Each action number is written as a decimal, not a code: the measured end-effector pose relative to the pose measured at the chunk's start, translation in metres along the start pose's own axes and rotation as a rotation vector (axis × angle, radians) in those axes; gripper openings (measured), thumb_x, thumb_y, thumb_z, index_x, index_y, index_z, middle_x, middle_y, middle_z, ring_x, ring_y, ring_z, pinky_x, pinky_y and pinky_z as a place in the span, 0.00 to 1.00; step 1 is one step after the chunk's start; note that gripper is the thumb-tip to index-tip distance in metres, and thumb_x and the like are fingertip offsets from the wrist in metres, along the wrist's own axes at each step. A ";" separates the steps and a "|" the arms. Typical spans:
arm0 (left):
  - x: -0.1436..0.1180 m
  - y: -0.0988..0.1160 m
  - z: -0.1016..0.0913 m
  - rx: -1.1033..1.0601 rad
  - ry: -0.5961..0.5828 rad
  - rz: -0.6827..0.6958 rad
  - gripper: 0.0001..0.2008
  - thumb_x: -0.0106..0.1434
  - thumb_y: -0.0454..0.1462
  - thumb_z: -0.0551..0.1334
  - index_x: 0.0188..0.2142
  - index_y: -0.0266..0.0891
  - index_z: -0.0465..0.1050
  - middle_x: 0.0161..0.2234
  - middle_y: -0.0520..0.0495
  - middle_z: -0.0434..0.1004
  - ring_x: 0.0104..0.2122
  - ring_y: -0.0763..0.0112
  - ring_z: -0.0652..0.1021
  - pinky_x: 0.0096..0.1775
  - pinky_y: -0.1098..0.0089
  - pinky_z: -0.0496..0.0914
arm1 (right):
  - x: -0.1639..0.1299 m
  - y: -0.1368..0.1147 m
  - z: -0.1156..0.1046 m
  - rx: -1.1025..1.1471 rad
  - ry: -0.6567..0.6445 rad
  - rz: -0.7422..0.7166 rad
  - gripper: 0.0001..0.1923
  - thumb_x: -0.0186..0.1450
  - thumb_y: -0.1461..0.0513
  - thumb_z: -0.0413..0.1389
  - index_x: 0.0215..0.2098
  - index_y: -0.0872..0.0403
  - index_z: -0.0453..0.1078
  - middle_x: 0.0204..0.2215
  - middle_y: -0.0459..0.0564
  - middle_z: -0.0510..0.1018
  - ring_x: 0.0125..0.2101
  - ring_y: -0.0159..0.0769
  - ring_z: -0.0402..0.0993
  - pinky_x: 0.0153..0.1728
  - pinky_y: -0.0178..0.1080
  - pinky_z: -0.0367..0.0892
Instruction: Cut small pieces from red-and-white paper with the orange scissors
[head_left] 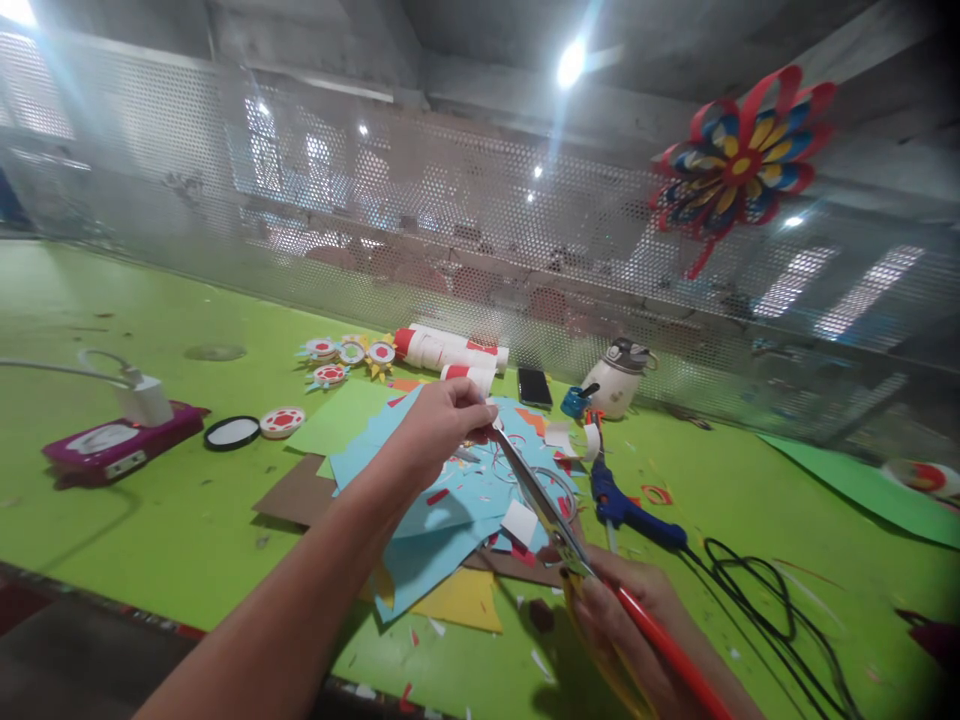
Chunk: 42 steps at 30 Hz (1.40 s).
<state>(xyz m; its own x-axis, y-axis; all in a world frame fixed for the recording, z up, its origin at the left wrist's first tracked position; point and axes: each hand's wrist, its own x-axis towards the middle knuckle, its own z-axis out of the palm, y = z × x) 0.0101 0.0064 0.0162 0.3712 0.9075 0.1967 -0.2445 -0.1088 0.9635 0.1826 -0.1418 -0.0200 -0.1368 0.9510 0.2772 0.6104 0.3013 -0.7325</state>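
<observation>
Head view: green table, paper scraps, perforated metal screen behind.

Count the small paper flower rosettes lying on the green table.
4, possibly more hidden. All sit left of the white and red paper rolls: one far left, one beside it, one yellow-edged next to the rolls, one nearer the camera.

My left hand reaches forward, fingertips pinched; my right hand sits low, apparently curled in a grip.
</observation>
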 end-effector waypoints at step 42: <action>-0.006 -0.013 0.015 -0.284 0.142 0.088 0.08 0.53 0.36 0.64 0.24 0.34 0.68 0.23 0.49 0.71 0.25 0.73 0.74 0.32 0.70 0.69 | 0.000 0.008 0.013 -0.009 0.119 0.006 0.25 0.65 0.46 0.45 0.44 0.54 0.73 0.18 0.45 0.76 0.19 0.34 0.72 0.23 0.32 0.65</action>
<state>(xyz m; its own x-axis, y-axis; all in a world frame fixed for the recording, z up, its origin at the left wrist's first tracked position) 0.0247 -0.0035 0.0056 0.2136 0.9494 0.2302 -0.5176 -0.0899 0.8509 0.1774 -0.1380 -0.0340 -0.0401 0.9376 0.3453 0.6180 0.2948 -0.7289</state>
